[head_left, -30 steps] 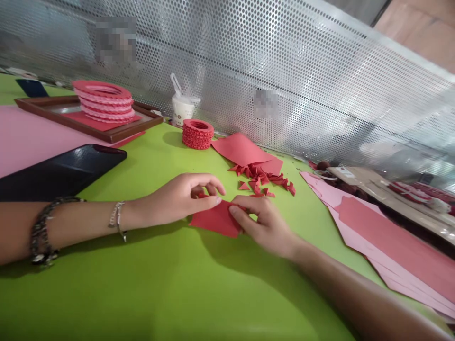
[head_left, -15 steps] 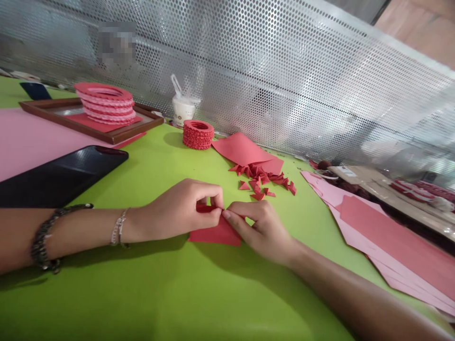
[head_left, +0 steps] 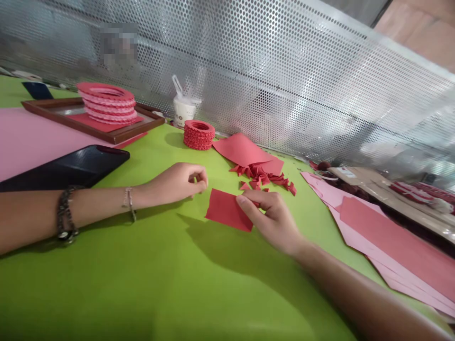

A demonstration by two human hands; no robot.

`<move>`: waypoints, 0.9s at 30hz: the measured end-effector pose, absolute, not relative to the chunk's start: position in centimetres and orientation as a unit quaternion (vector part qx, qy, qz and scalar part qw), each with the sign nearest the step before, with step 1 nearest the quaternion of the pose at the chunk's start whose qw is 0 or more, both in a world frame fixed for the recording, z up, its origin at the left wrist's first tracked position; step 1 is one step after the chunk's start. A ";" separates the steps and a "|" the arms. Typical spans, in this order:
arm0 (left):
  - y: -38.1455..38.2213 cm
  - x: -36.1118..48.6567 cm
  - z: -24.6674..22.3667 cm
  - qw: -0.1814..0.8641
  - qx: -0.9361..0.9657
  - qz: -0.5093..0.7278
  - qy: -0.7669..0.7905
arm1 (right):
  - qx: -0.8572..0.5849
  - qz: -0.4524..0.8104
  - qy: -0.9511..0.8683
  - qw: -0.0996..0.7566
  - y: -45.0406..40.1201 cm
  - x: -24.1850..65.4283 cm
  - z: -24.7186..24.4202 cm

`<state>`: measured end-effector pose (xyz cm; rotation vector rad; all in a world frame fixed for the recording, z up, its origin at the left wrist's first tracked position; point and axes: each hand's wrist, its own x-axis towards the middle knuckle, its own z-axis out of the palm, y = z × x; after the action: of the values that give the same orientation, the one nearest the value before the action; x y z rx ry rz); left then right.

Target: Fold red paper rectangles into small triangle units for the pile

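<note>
A small red paper piece [head_left: 229,209] is pinched at its right end by my right hand [head_left: 275,218], thumb on the near side. It is held tilted above the green table and casts a shadow. My left hand [head_left: 177,182] is apart from the paper, to its left, with its fingers curled closed and nothing visible in them. Just beyond my right hand lies a pile of small folded red paper triangles [head_left: 263,175], partly hidden by that hand. Larger red paper sheets [head_left: 241,149] lie behind the pile.
A red paper ring stack [head_left: 199,135] and a white cup [head_left: 184,111] stand at the back. Left are a brown tray [head_left: 115,137] with a pink-and-red ring stack [head_left: 108,104], and a black phone-like object [head_left: 78,163]. Pink sheets [head_left: 355,232] lie right. A perforated metal screen [head_left: 249,71] borders the table.
My left hand has let go of the red paper and drawn away up and left. My right hand keeps the paper, moved slightly right and up, with its face now showing.
</note>
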<state>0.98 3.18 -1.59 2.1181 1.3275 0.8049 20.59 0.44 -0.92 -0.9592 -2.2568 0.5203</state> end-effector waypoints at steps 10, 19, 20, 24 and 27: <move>0.5 2.4 -1.9 0.266 0.850 0.250 0.378 | -0.347 0.157 -0.864 0.331 0.8 20.6 -1.2; -0.7 2.7 -2.2 0.114 0.892 0.256 0.355 | -0.276 -0.064 -0.903 0.322 -0.3 20.2 -0.8; -0.8 2.7 -2.2 0.102 0.897 0.252 0.350 | -0.274 -0.076 -0.904 0.320 -0.3 20.2 -0.8; -0.8 2.5 -2.1 0.086 0.897 0.246 0.358 | -0.278 -0.113 -0.907 0.297 0.3 20.6 -0.6; -0.5 2.5 -2.0 0.107 0.884 0.253 0.378 | -0.304 -0.124 -0.906 0.266 1.0 21.3 -0.2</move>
<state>2.49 -0.49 -2.03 2.6029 1.1124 0.7460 21.27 1.02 -0.25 -0.8211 -2.4464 -0.3346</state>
